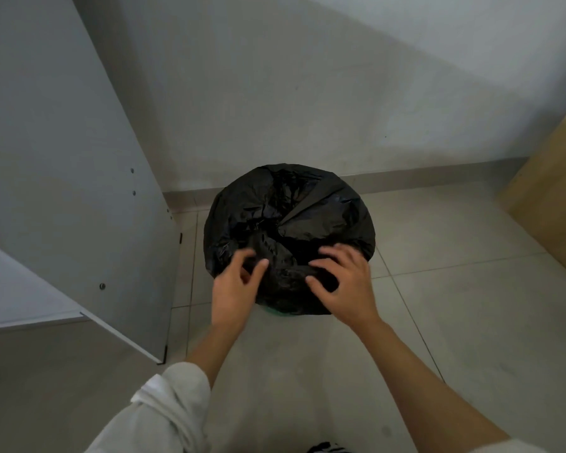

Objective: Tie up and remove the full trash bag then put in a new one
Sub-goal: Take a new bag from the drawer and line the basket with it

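Observation:
A black trash bag covers a round bin standing on the floor by the wall; a thin green strip of the bin shows under the bag's near edge. My left hand hovers at the bag's near left rim, fingers spread and curled. My right hand rests on the near right rim, fingertips touching the plastic. Neither hand has visibly closed on the bag.
A grey cabinet side panel stands close on the left. A light wooden box or cabinet stands at the right. The white wall is directly behind the bin. Pale floor tiles surround it.

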